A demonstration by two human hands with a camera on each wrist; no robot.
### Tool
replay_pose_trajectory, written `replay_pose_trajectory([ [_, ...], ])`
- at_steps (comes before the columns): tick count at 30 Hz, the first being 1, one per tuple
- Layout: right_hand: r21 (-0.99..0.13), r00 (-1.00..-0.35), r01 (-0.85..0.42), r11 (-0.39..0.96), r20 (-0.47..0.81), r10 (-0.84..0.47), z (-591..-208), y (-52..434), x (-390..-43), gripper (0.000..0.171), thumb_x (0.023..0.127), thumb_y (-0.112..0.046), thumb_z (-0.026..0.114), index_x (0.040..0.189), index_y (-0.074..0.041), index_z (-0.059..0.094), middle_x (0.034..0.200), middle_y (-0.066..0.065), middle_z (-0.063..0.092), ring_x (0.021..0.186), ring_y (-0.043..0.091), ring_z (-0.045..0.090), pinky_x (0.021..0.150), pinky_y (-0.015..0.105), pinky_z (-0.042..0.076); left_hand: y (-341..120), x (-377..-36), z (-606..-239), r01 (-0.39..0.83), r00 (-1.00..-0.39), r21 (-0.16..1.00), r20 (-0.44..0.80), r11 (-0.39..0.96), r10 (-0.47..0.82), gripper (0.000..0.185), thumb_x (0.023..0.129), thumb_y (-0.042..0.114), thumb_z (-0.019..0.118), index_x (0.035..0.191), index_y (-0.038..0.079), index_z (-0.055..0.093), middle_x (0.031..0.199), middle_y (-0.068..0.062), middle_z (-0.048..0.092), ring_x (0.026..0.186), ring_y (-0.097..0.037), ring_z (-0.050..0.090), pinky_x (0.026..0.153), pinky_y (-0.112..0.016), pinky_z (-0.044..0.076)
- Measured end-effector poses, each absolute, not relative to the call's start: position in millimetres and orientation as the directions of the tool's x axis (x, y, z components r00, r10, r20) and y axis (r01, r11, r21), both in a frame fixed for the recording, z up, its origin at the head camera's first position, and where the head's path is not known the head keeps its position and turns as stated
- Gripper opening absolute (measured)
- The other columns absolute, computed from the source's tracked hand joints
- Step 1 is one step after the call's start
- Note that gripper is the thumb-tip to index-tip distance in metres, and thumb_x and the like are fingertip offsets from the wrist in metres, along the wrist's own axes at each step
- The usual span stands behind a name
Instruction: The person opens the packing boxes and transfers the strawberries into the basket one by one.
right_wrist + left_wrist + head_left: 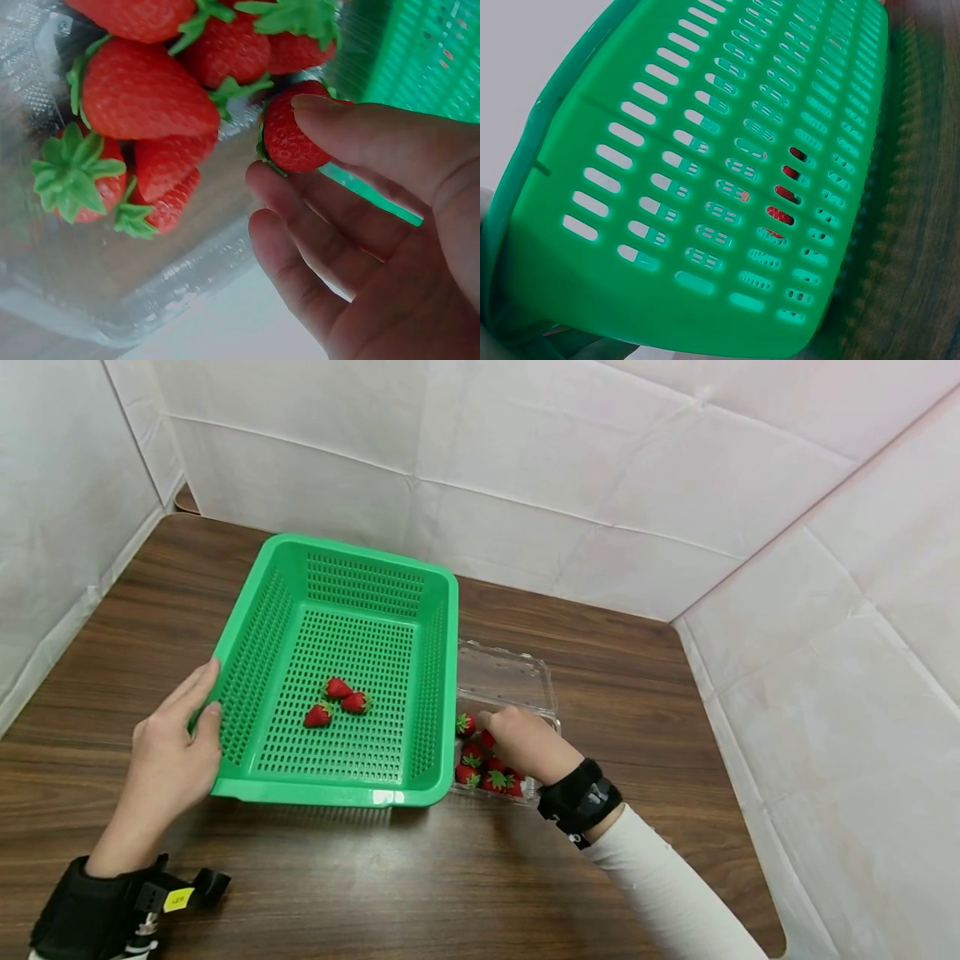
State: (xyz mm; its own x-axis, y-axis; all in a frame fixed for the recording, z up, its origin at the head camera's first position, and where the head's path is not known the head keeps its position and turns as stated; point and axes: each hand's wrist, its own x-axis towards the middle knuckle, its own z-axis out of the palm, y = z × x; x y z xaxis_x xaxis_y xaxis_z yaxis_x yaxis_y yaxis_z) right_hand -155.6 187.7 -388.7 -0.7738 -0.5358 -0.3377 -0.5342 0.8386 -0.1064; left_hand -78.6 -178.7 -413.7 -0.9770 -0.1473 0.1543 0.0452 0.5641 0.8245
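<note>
A small yellow tag on the black strap at the person's left wrist carried writing, but it was too small for me to read; nothing else on the table bore a label I could make out.

The right hand (525,743) was down in the clear plastic clamshell (504,675), which sat just beside the green slotted basket (341,797) on the wooden table (525,877). From the wrist view its thumb and forefinger (375,131) were pinched on one strawberry (289,139), the other fingers loosely curled beneath it and slightly apart. That berry was at the basket-side edge of the clamshell, next to the heap of strawberries (146,105) in the tray, their green caps showing.

The left hand (168,752) held the basket's near left rim, fingers straight and together along the outside wall, thumb lying at the edge. Three strawberries (337,700) lay close together on the basket's perforated floor.
</note>
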Motion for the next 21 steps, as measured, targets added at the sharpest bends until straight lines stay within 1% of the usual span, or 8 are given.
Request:
replay_pose_trajectory([
  [3,-0.098,-0.777,-0.533,0.840,-0.335,-0.533,-382.6,187.1,-154.2,0.016,0.090,-0.006,0.067,0.106,-0.004,0.065,0.079,0.007,0.064,0.068,0.015,0.061,0.058,0.025,0.047,-178.7,-78.0,-412.7,0.043,-0.978,0.825,0.150,0.564,-0.144,0.048,0.105,0.016,0.032,0.153,0.014,0.026,0.158,-0.016,0.027,0.142,-0.045,0.026,0.107,-0.068,0.024],
  [5,-0.095,-0.778,-0.533,0.841,-0.337,-0.531,-378.9,186.6,-153.4,0.019,0.090,-0.011,0.069,0.107,-0.006,0.065,0.083,0.006,0.066,0.072,0.015,0.063,0.061,0.026,0.050,-178.9,-77.6,-412.4,0.043,-0.978,0.825,0.148,0.563,-0.144,0.048,0.105,0.016,0.032,0.153,0.015,0.025,0.158,-0.016,0.026,0.142,-0.045,0.026,0.107,-0.068,0.024],
  [8,-0.091,-0.776,-0.543,0.835,-0.325,-0.541,-374.0,185.9,-152.3,0.024,0.088,-0.015,0.072,0.110,-0.008,0.065,0.090,0.005,0.067,0.076,0.016,0.064,0.061,0.026,0.050,-179.1,-77.7,-412.5,0.042,-0.978,0.826,0.149,0.563,-0.145,0.048,0.105,0.017,0.032,0.153,0.016,0.025,0.158,-0.016,0.026,0.142,-0.044,0.026,0.107,-0.068,0.024],
  [13,-0.078,-0.771,-0.576,0.814,-0.278,-0.572,-366.2,184.3,-150.5,0.033,0.086,-0.014,0.073,0.119,-0.010,0.066,0.095,0.005,0.067,0.078,0.015,0.063,0.061,0.026,0.050,-179.3,-78.0,-412.7,0.041,-0.978,0.824,0.150,0.565,-0.147,0.048,0.105,0.016,0.032,0.153,0.015,0.026,0.158,-0.015,0.027,0.142,-0.044,0.027,0.107,-0.068,0.025],
  [16,-0.084,-0.779,-0.566,0.820,-0.273,-0.565,-360.6,182.9,-150.0,0.039,0.087,-0.015,0.073,0.125,-0.011,0.064,0.094,0.004,0.067,0.078,0.014,0.063,0.064,0.028,0.052,-179.5,-78.1,-412.6,0.041,-0.979,0.825,0.146,0.564,-0.143,0.048,0.105,0.016,0.032,0.153,0.015,0.025,0.158,-0.015,0.026,0.142,-0.044,0.026,0.107,-0.068,0.025],
  [21,-0.086,-0.793,-0.550,0.831,-0.259,-0.552,-351.2,183.6,-149.6,0.033,0.087,-0.014,0.073,0.117,-0.008,0.063,0.096,0.004,0.065,0.079,0.014,0.061,0.068,0.029,0.052,-179.3,-78.4,-412.5,0.037,-0.979,0.826,0.141,0.562,-0.144,0.048,0.105,0.016,0.032,0.153,0.015,0.025,0.158,-0.015,0.026,0.143,-0.044,0.026,0.107,-0.068,0.025],
])
